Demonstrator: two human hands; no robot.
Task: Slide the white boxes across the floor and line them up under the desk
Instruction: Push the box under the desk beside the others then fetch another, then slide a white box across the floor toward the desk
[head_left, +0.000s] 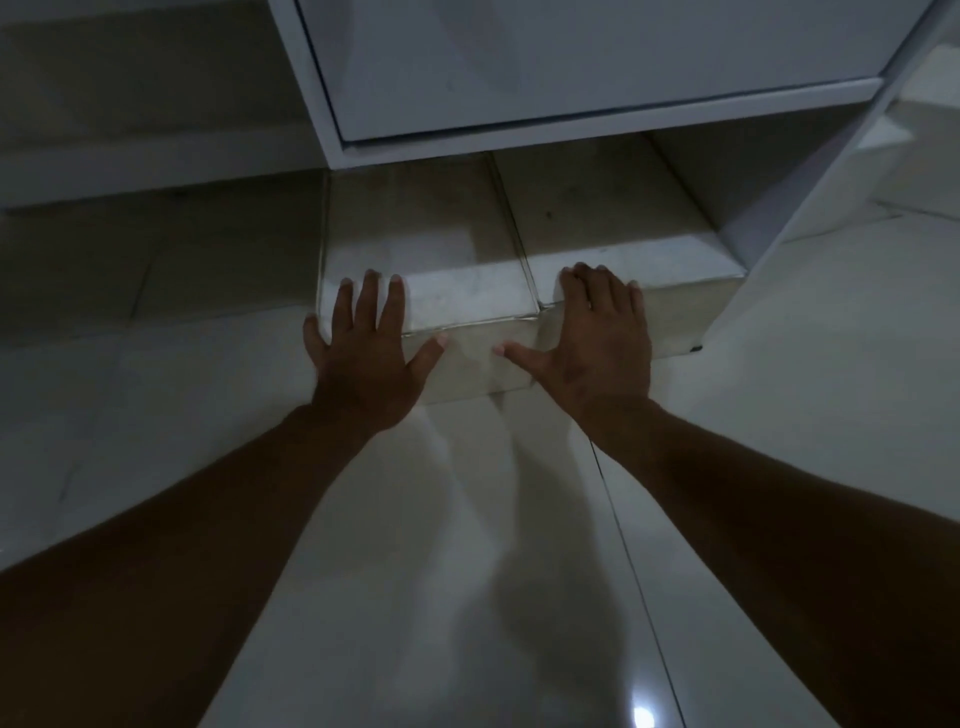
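Two white boxes lie side by side on the floor (467, 519), half under the desk (597, 124), long axes pointing inward. Left hand (363, 353), open flat, presses the left box (431, 254); right hand (597, 343), open flat, presses the right box (613, 223). Both near ends face the person.

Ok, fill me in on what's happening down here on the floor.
A person is pushing two white boxes under a white desk. The left hand lies flat, fingers spread, on the near edge of the left box; the right hand does the same on the right box. The boxes sit side by side, touching, partly under the desk, with their near ends sticking out onto the tiled floor.
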